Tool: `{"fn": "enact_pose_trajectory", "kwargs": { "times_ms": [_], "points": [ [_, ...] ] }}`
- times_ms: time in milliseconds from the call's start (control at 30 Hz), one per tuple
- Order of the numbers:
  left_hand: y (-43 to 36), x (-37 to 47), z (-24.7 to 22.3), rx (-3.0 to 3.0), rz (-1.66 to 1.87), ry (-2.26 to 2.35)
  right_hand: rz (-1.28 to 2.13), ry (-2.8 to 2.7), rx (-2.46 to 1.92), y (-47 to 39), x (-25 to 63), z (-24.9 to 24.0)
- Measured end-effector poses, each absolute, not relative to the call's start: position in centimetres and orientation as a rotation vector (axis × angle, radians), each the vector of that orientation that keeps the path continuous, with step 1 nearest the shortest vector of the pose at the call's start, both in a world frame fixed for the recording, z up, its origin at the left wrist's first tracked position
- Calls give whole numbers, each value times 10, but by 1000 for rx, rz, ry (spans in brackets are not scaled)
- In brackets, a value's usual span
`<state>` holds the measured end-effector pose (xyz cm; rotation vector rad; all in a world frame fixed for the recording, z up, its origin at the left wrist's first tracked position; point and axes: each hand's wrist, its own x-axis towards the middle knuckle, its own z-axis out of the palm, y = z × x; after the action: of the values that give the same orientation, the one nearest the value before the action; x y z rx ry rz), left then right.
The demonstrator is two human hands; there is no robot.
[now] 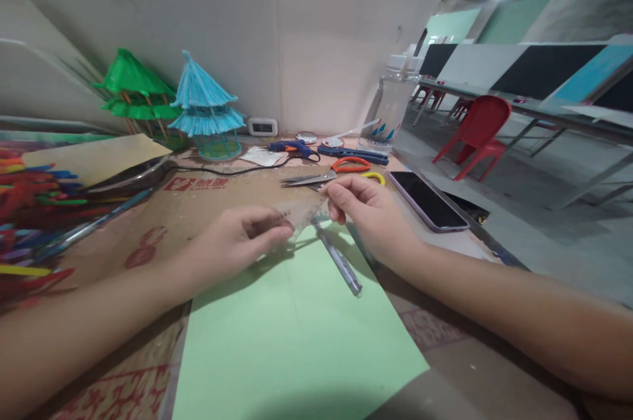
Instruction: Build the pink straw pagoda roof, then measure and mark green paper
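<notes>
Over the far end of a light green sheet of paper (297, 341), a clear, marked plastic piece like a ruler (304, 212) spans the gap between my hands. My left hand (242, 242) is closed on its left end, thumb against fingers. At the other end, my right hand (363, 209) pinches it near the scissors. A grey pen (339, 258) lies slantwise on the paper, just below my right hand. Orange-handled scissors (329, 175) rest beyond the hands, with a yellow handle (374, 178) beside them.
Green (133, 87) and blue (205, 103) pagoda-like models stand at the back left, near a small clock (262, 126). A blue glue gun (291, 148), a bottle (388, 103) and a phone (428, 201) lie farther right. Colourful craft pieces (30, 209) crowd the left side.
</notes>
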<state>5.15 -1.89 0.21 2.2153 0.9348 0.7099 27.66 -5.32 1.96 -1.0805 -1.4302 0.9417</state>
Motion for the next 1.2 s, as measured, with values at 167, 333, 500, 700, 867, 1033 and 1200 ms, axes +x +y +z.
{"fn": "enact_pose_trajectory", "kwargs": {
  "times_ms": [167,333,500,700,867,1033,1200],
  "points": [
    [-36,53,3,2425,717,831,1070,-1371,-971,-63,265,31],
    [-40,54,6,2314,778,825,1100,-1420,-877,-61,251,47],
    [-40,52,8,2290,864,762,1157,-1341,-846,-54,231,60],
    [-37,50,7,2321,952,767,1142,-1429,-861,-54,215,69],
    [-35,51,4,2433,921,767,1099,-1490,-873,-55,220,66],
    [-35,52,5,2495,910,784,1096,-1483,-860,-58,224,66],
    [-35,52,4,2532,924,771,1105,-1449,-867,-62,223,66]
  ]
}}
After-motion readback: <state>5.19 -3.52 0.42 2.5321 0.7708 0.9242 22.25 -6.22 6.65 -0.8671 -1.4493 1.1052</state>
